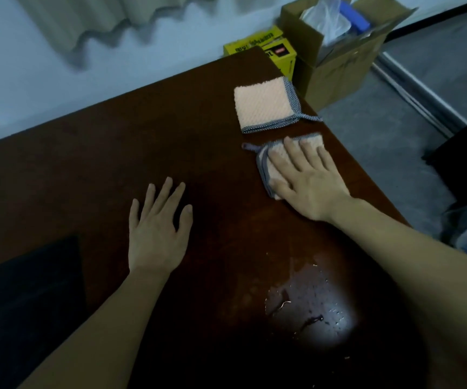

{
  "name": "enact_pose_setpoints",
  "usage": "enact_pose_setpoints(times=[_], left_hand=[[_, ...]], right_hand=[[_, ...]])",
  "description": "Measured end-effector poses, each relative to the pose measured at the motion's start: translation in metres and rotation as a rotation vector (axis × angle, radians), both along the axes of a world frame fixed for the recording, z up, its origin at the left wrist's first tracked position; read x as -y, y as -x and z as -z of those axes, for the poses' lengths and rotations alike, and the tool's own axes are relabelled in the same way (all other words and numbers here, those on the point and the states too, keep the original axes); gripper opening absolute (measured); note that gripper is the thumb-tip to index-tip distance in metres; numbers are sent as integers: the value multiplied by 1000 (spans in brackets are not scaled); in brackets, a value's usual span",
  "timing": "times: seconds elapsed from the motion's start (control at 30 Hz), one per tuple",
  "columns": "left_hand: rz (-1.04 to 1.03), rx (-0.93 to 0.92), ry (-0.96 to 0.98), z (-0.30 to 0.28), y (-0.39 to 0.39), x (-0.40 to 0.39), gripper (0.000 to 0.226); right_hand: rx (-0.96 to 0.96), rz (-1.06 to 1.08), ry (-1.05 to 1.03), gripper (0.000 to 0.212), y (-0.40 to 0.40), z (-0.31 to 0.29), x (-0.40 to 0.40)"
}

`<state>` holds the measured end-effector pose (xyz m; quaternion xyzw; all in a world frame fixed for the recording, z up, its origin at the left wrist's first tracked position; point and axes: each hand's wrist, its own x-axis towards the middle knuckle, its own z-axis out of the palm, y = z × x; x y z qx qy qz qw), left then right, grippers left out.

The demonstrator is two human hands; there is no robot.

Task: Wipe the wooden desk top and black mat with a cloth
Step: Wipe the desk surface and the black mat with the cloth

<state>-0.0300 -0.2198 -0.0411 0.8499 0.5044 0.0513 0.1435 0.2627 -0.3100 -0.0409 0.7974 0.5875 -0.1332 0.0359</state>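
Cloth (276,164) lies under my right hand (308,178), fingers flat and spread, pressing it near the tabletop (114,153) right edge, just below a second folded cloth (264,105). My left hand (156,228) rests flat mid-frame, holding nothing. Black mat (27,304) sits lower left; bare wood stretches upper left.

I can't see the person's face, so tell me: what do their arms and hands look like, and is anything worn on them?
Both forearms are bare as far as the picture shows, with no sleeves in view. The left hand and right hand wear no gloves, and no rings, watch or wristband can be seen. Fingernails look short and unpainted.
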Motion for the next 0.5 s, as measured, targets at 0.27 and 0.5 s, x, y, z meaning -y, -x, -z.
enact_pose_setpoints(times=[0.27,0.5], left_hand=[[17,-28,9,2,2,-1,59],[62,-82,31,-5,0,0,61]], right_hand=[[-6,57,-70,67,90,-1,46],[-18,-313,17,68,70,0,112]])
